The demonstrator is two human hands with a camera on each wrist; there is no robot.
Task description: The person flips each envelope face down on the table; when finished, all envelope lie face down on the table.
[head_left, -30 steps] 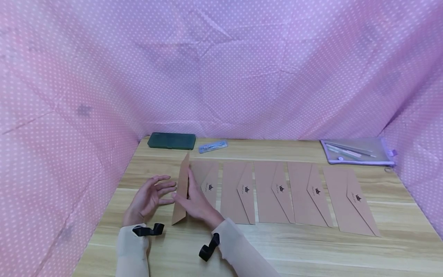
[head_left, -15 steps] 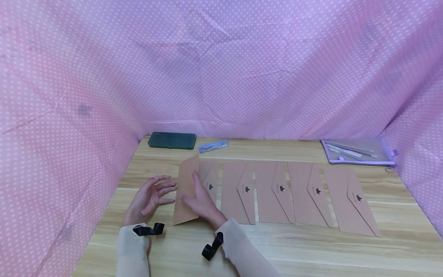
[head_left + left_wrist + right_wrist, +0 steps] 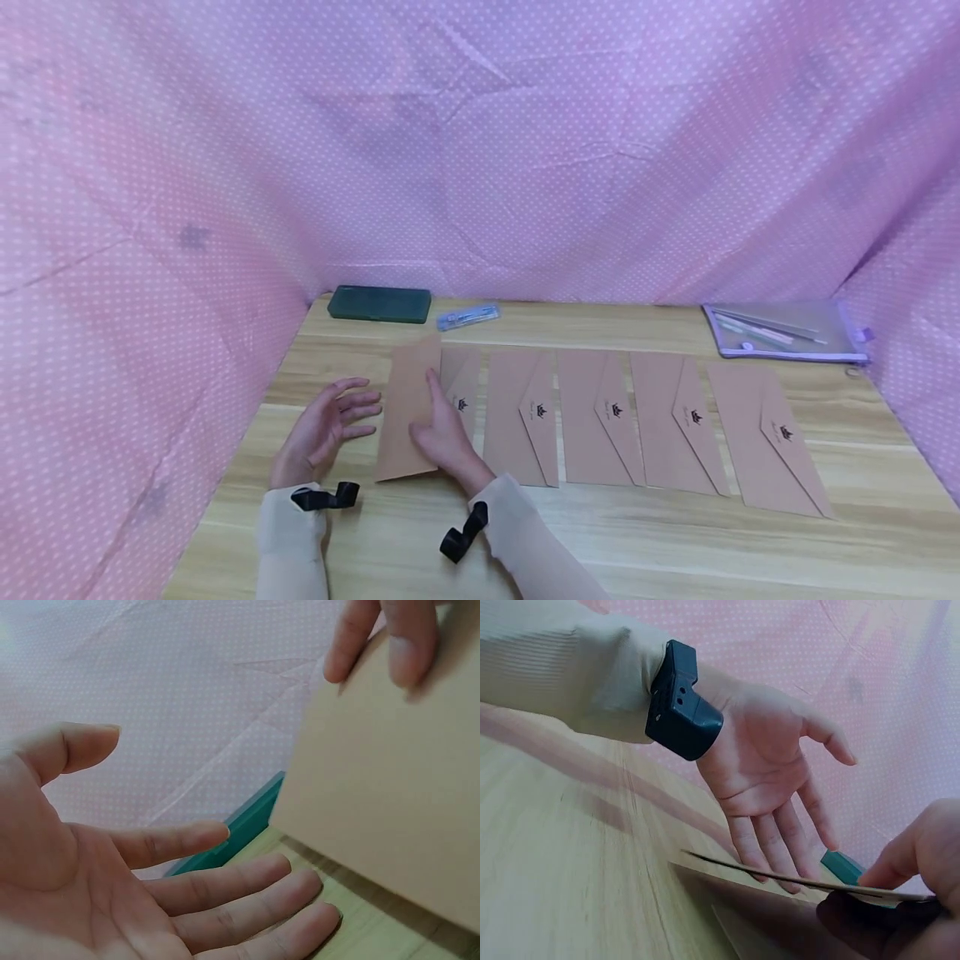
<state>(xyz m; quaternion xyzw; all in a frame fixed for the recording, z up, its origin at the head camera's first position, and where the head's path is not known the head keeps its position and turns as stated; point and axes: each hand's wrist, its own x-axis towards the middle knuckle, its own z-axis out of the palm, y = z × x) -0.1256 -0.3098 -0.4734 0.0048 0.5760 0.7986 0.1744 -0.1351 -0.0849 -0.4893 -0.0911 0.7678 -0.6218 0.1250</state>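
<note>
In the head view my right hand (image 3: pixel 450 439) pinches a brown kraft envelope (image 3: pixel 406 408) by its right side. The thumb lies on the face turned up, and the right wrist view shows the other fingers beneath. This envelope is raised slightly, overlapping the leftmost of several flat envelopes (image 3: pixel 459 372). Just left of it is my left hand (image 3: pixel 324 431), palm turned toward the envelope and fingers loosely extended, holding nothing. The left wrist view shows a gap between those fingers and the held envelope (image 3: pixel 382 795).
To the right, several more envelopes (image 3: pixel 517 433) with crown prints lie in a row. At the back of the wooden table (image 3: pixel 637 550) are a dark green case (image 3: pixel 379 304), a small clear-blue packet (image 3: pixel 468 317) and a purple-edged zip pouch (image 3: pixel 783 329) holding pens. Pink dotted cloth (image 3: pixel 480 167) surrounds the table.
The right hand has tilted the envelope from nearly on edge to face up, moving slightly right and lowering it toward the flat envelopes. My left hand has stayed nearly still.
</note>
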